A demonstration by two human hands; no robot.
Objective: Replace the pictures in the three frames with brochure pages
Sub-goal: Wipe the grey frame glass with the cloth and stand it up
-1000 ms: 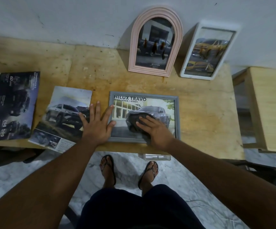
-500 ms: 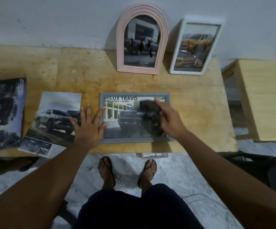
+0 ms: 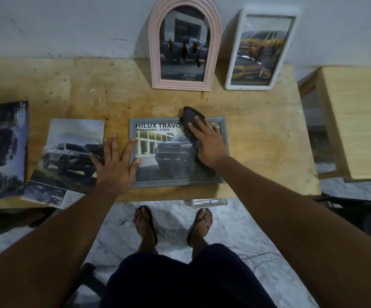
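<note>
You have a worn yellowish plywood table (image 3: 258,134) before you. On it lie a grey rectangular frame (image 3: 222,138), a loose truck brochure page (image 3: 69,156) and a dark brochure (image 3: 0,152); an arched pink frame (image 3: 184,85) and a white rectangular frame (image 3: 246,86) stand at the wall.

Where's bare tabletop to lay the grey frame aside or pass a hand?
Free: the far-left stretch of table between the wall and the loose brochure page; also the right strip beyond the grey frame to the table's edge. Crowded: near-left edge, where the dark brochure, page and left hand sit close.
</note>
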